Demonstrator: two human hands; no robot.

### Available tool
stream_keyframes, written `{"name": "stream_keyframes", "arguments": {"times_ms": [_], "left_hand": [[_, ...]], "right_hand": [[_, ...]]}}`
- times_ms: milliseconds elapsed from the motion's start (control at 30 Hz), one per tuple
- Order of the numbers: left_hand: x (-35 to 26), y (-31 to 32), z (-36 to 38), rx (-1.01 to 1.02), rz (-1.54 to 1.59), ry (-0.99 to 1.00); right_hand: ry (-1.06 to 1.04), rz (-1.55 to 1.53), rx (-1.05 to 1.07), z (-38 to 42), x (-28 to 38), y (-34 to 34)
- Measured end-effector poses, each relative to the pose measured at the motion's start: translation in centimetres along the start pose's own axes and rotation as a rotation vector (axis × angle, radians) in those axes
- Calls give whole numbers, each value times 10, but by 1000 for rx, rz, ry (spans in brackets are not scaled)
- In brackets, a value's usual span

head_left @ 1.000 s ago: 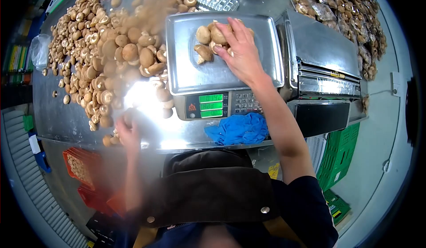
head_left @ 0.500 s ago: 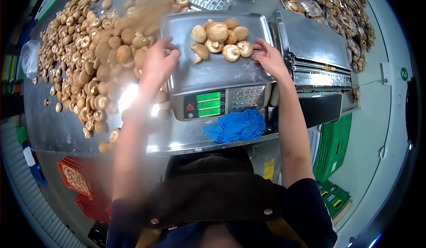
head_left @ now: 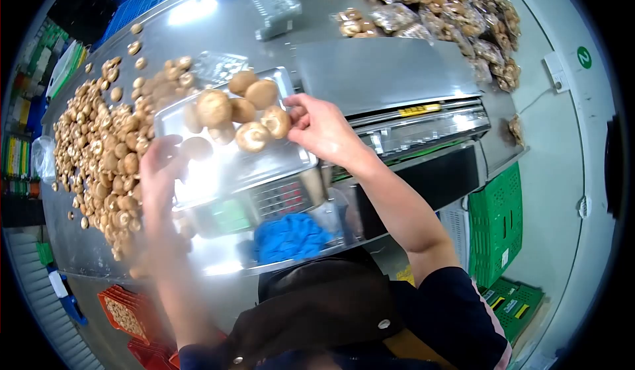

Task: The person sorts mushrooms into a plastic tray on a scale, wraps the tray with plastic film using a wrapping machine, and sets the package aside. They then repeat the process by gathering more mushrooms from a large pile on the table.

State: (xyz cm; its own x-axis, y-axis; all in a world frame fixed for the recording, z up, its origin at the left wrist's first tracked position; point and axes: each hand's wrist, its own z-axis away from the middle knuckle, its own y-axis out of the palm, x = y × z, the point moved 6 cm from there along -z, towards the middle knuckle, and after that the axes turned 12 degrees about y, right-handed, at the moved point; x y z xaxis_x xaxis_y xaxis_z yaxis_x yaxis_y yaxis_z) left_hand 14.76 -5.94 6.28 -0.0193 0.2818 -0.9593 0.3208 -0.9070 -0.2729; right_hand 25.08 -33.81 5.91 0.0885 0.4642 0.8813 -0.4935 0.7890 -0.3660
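Brown-capped mushrooms (head_left: 252, 136) are clustered on the metal pan (head_left: 228, 185) of a weighing scale, some with pale gills and stems turned up. My right hand (head_left: 322, 126) is at the pan's right edge, fingers bent and apart, its fingertips right by the nearest mushroom. On the opposite side, my left hand (head_left: 159, 165) is smeared by motion, with thumb and fingers spread beside the pan's left edge. In front of the pan are the scale's keypad (head_left: 279, 197) and a washed-out green display (head_left: 229, 216). A crumpled blue cloth (head_left: 291, 238) lies against the scale's front.
Loose mushrooms (head_left: 109, 165) form a large pile on the left of the steel table (head_left: 73, 251). Clear plastic trays (head_left: 274, 9) lie at the back. A metal-topped machine (head_left: 390, 72) stands to the right, with bagged mushrooms (head_left: 450, 13) behind it. Green crates (head_left: 496, 224) are stacked lower right.
The view has turned, so the scale now appears farther left and tilted. Both hands stay at the pan's sides, and the mushrooms on it look more spread and partly blurred.
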Motion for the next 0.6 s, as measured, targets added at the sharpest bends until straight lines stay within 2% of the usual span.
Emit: {"name": "stream_keyframes", "arguments": {"times_ms": [100,167,267,333,400,500,600], "left_hand": [[-45,65,1,-1,51,24],[-47,115,-10,76,82,73],[-50,206,-27,165,159,88],[-67,264,-34,175,107,-15],[-69,311,-45,230,93,-23],[-62,355,-60,246,-41,23],[-56,364,-67,278,-229,82]], "right_hand": [[-41,-36,6,14,-12,-69],[19,-83,21,21,-35,-119],[73,31,-75,22,-77,-198],[123,64,-93,19,-102,-250],[134,85,-91,14,-127,-294],[181,14,-91,11,-148,-325],[235,-22,-20,14,-147,-335]]}}
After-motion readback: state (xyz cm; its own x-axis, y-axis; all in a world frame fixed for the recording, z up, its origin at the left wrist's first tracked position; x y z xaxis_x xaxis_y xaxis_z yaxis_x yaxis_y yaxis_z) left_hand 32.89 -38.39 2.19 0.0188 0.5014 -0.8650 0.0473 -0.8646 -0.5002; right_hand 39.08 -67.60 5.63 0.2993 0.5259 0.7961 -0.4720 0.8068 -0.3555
